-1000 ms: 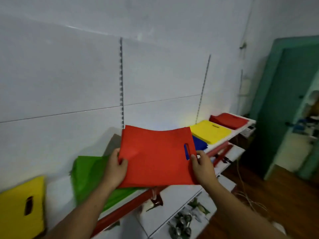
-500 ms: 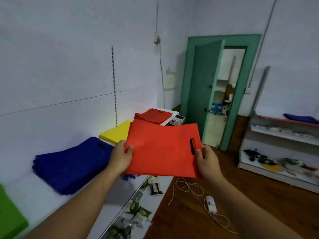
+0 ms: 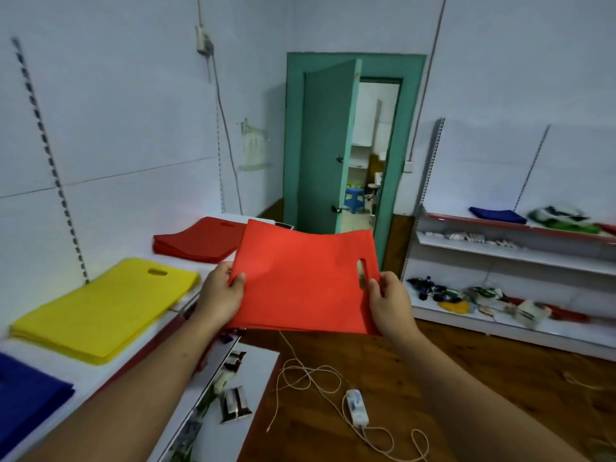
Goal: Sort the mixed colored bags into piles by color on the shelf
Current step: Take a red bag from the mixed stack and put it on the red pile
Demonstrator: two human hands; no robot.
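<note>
A flat red bag with a slot handle is held in the air in front of me. My left hand pinches its left edge and my right hand grips its right edge beside the handle slot. On the white shelf at my left lie three piles: red bags farthest, yellow bags in the middle, blue bags nearest. The held bag hovers just right of the red pile.
A green door stands ajar straight ahead. Another shelf unit on the right holds blue cloth and mixed items. A white cord with a switch box lies on the wooden floor. Small goods sit on the lower shelf below.
The view has swung right along the shelf: the green pile is out of sight, and the red pile is now close. Both hands keep the same hold on the red bag.
</note>
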